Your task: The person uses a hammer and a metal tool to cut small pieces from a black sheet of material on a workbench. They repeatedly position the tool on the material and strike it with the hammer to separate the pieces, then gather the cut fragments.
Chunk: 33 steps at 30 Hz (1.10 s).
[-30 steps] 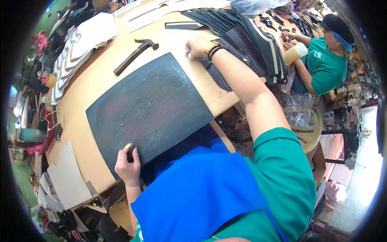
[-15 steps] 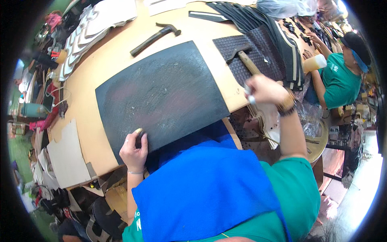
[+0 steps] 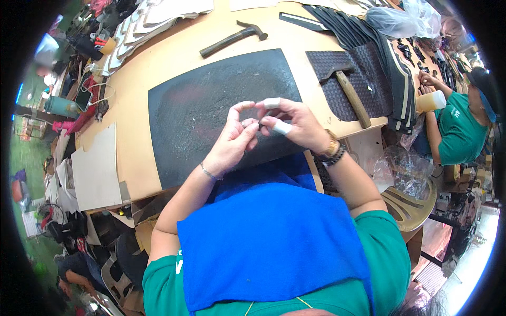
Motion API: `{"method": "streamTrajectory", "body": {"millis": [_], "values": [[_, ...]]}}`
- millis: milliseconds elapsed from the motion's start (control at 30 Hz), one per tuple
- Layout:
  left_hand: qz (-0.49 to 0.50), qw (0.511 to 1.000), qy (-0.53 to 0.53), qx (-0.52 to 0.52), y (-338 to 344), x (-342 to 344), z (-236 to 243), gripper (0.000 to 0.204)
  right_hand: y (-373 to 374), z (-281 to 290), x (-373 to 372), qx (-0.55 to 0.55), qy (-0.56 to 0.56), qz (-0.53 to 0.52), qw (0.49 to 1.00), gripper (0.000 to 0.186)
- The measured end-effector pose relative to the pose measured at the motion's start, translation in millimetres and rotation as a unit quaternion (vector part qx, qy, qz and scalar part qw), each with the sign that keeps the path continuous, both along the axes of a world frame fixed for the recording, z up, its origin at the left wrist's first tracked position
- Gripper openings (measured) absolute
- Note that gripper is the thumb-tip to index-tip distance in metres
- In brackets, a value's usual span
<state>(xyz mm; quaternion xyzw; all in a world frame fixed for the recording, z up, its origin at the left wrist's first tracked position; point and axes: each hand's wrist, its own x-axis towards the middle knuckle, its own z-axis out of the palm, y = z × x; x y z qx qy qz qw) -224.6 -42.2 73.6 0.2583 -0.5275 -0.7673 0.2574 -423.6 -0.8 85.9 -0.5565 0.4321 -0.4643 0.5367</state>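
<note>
Over the dark rectangular mat (image 3: 184, 131), my two hands meet fingertip to fingertip. My left hand (image 3: 234, 137) is closed in a pinch, thumb against fingers. Facing it, my right hand (image 3: 295, 121) is also closed, with pale tape wrapped round its thumb and a finger. Whatever lies between the fingertips is too small or hidden to name. A wooden-handled hammer (image 3: 352, 97) rests on a dark woven-textured sheet (image 3: 329, 97) to the right. Beyond the mat's far edge lies a second, dark-handled hammer (image 3: 232, 41).
Stacked pale cut pieces (image 3: 153, 26) stand at the far left. Dark strips with light bands (image 3: 395, 79) lie at the right, beside a person in green (image 3: 461, 131) working there. A grey-white board (image 3: 97, 168) lies at the left table edge. A chair (image 3: 411, 205) stands at right.
My right hand has come left from beside the wooden hammer's handle to the mat. My left hand has lifted off the mat's near edge to meet it. The view has shifted slightly.
</note>
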Motion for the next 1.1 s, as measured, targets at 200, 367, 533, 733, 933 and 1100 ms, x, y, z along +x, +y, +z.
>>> {"method": "streamTrajectory", "body": {"millis": [200,367,533,733,933,1100], "values": [[-0.037,0.987,-0.137,-0.074,-15.4,2.6,5.0,0.027,-19.3,-3.7,-30.5,-0.079,0.149,-0.006,0.986,0.017],[0.050,0.946,-0.169,-0.271,3.8,17.2,-21.6,0.025,-33.9,18.4,-139.6,-0.277,0.487,-0.271,0.783,0.019],[0.119,0.954,-0.180,-0.210,28.7,49.6,-29.9,0.039,-19.9,26.5,-293.5,-0.209,0.688,-0.521,0.459,0.043],[0.240,0.954,-0.085,-0.158,37.8,41.8,-49.5,0.036,-90.4,17.7,-276.6,-0.215,0.682,-0.376,0.589,0.044],[0.184,0.912,-0.177,-0.320,36.4,48.2,-60.0,0.032,-178.3,-21.7,-239.0,0.025,0.757,-0.334,0.561,0.046],[0.173,0.882,-0.189,-0.396,36.1,42.8,-50.3,0.023,-218.4,-48.3,-265.6,0.017,0.740,-0.377,0.557,0.021]]}}
